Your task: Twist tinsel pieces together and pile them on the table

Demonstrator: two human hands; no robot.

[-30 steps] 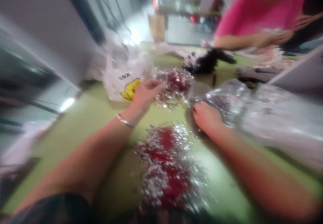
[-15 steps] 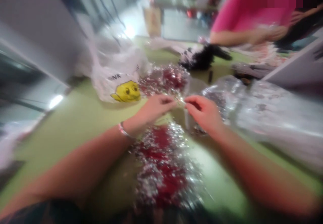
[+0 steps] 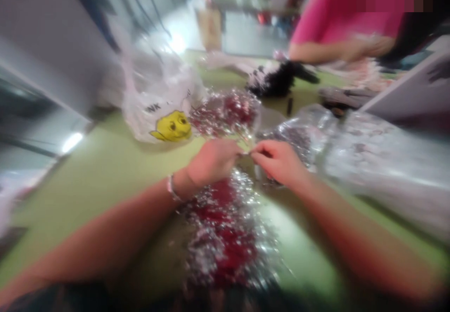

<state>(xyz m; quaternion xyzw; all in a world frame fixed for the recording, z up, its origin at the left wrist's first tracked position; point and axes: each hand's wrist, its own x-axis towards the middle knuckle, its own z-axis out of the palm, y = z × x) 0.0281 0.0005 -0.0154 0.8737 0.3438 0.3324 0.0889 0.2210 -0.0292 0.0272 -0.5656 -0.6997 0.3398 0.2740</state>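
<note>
one white bag [image 3: 135, 115], head view, partly legible "nk" over a yellow face; clear bag [image 3: 318, 120], glittery contents. left hand [image 3: 216, 161] and right hand [image 3: 277, 159], grip narrow, pinch a small piece [image 3: 245, 153] above red-and-silver tinsel [image 3: 228, 237] on the tabletop [image 3: 140, 181].

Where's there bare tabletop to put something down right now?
Widest: green tabletop between the white bag and left forearm. Smaller: between the lower tinsel pile and right forearm. Crowded: just beyond the left hand and right hand, with the upper tinsel pile and clear plastic bag.
</note>
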